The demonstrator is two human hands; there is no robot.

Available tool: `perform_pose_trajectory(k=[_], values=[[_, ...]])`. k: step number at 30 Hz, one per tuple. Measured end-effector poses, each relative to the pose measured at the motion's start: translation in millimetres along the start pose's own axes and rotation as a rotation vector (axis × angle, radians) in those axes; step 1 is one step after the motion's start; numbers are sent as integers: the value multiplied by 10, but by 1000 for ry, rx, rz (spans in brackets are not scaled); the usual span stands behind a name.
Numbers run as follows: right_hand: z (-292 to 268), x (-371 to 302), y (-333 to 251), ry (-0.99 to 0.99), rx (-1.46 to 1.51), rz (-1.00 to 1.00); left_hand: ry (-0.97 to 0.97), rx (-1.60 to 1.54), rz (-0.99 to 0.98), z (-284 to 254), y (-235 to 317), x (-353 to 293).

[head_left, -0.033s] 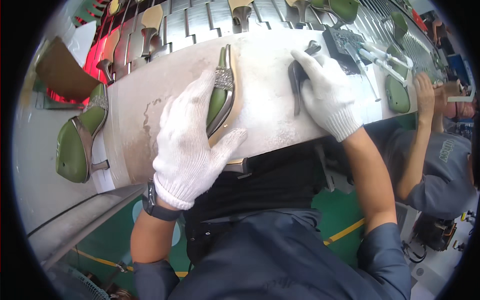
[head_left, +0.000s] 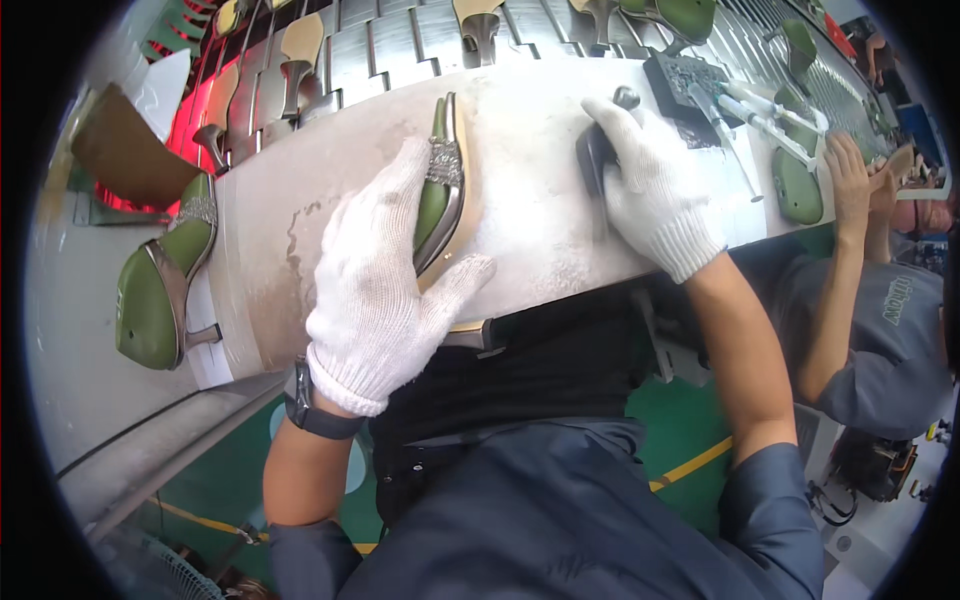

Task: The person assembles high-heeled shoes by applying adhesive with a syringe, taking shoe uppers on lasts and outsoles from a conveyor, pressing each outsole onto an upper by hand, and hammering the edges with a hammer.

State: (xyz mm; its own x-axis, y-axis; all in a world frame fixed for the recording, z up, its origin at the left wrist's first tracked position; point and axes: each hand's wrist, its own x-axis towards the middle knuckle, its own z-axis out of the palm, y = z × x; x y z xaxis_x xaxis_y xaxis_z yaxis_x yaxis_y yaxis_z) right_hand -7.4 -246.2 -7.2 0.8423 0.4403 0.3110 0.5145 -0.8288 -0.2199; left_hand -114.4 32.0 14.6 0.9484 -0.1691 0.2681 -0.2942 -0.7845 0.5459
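My left hand [head_left: 375, 280], in a white knit glove, is wrapped over a green high-heeled shoe [head_left: 432, 215] lying on its side on the pale worktop [head_left: 535, 235]. The shoe has a glittery band, and its tan sole faces right. Its heel [head_left: 478, 335] sticks out past the near edge, below my thumb. My right hand [head_left: 655, 180], also gloved, is closed around a dark metal tool [head_left: 592, 160] with a rounded shiny end, like a hammer. The tool's lower part is blurred, and my fingers hide its grip. It is apart from the shoe.
A matching green shoe [head_left: 150, 305] lies at the left. Beyond the worktop, a slatted metal conveyor [head_left: 400, 50] carries several heeled shoes. A dark block [head_left: 683, 85] and several syringes [head_left: 765, 125] lie right of my right hand. A co-worker's hand [head_left: 848, 185] is at the far right.
The dark tool has turned slightly in my right hand, and its lower end now looks smeared. The co-worker's hand has shifted a little. My left hand and the shoe have stayed nearly still.
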Motion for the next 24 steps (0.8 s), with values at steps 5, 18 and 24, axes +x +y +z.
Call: perform_pose_trajectory(k=[5, 18, 24], values=[[-153, 43, -188, -95, 431, -115, -50, -30, -67, -18, 48, 66], [-153, 984, -305, -385, 1275, 131, -41, -370, -259, 48, -102, 435], [303, 1073, 57, 16, 693, -660, -112, -258, -315, 26, -108, 493]])
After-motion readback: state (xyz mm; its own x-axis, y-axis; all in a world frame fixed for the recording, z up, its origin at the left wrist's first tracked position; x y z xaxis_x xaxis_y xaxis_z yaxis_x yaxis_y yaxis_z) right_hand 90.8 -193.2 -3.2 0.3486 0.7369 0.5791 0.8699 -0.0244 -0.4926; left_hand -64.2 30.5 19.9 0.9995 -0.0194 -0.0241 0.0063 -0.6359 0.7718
